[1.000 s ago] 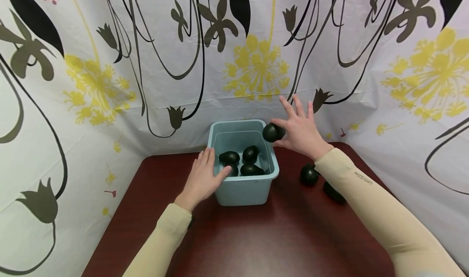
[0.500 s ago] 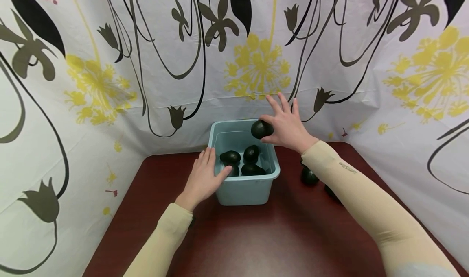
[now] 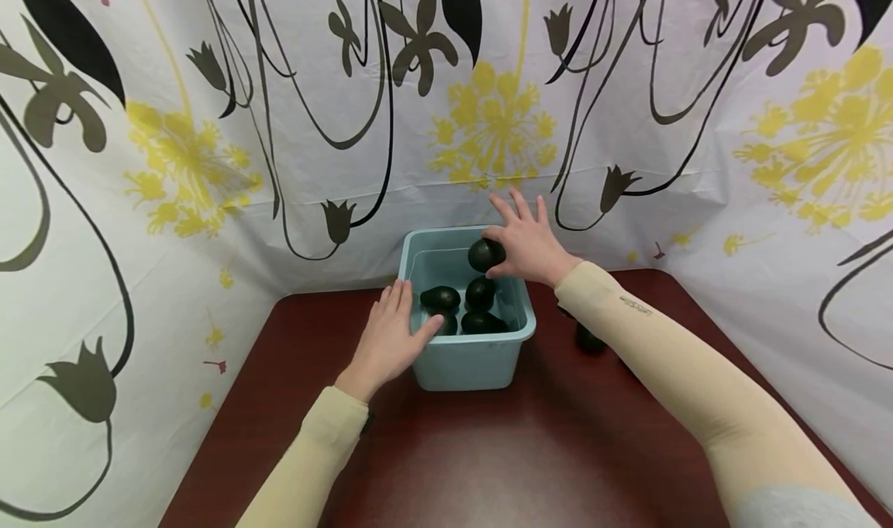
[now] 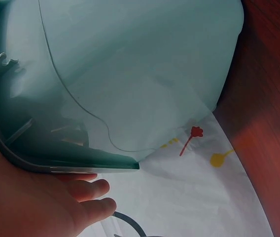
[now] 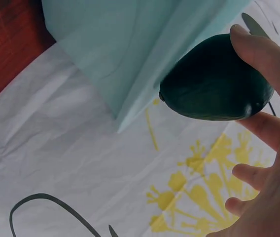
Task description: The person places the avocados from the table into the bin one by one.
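A pale blue-green plastic bin (image 3: 463, 367) stands on the dark red table. My left hand (image 3: 382, 343) rests at its near left corner, fingers straight along the left rim and thumb over the front edge. In the left wrist view, several fingers (image 4: 93, 207) stretch out below the bin's rim (image 4: 95, 170). My right hand (image 3: 533, 249) pinches a dark green avocado (image 3: 481, 257) between thumb and index finger above the back right of the bin, its other fingers spread. Several avocados (image 3: 441, 298) lie in the bin. The right wrist view shows the held avocado (image 5: 214, 81) beside the bin's wall.
To the right of the bin, another avocado (image 3: 589, 340) lies on the table (image 3: 488, 450), partly covered by the right sleeve (image 3: 649, 350). A white cloth (image 3: 279, 163) with a flower print hangs behind and around the table.
My right hand has carried the avocado leftward, from beside the bin's right rim to over its inside, and slightly down in the last half second. The left hand stays on the rim.
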Motion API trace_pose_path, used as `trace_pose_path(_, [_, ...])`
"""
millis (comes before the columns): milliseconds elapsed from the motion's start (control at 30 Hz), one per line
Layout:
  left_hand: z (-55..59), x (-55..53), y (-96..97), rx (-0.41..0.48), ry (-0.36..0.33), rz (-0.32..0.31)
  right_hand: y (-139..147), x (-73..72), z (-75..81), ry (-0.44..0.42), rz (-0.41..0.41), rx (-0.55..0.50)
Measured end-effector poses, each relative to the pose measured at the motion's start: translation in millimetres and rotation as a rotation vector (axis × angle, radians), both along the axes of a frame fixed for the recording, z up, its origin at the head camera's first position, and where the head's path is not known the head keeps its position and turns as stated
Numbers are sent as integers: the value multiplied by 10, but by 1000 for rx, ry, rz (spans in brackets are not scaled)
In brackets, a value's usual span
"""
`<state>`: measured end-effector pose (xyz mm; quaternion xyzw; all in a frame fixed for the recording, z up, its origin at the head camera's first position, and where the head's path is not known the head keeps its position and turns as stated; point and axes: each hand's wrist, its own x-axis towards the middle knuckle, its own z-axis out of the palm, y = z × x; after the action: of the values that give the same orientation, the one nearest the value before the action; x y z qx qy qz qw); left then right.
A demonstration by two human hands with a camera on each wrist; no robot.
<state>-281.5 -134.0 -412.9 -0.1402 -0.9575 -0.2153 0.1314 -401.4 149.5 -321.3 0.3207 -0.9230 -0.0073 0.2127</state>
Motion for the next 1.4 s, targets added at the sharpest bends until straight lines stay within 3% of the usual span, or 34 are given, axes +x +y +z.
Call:
trace_pose_path(533, [-14,-7,8,0,-9,5,-12,-146,-135,-72,-40,26])
trace_pose_path(933, [1,3,7,3,-9,8,80,-116,-170,-80,-43,-13])
trace_pose_path(1400, [7,11,6,18,-17,0,280,1,-59,-15,-33,-39])
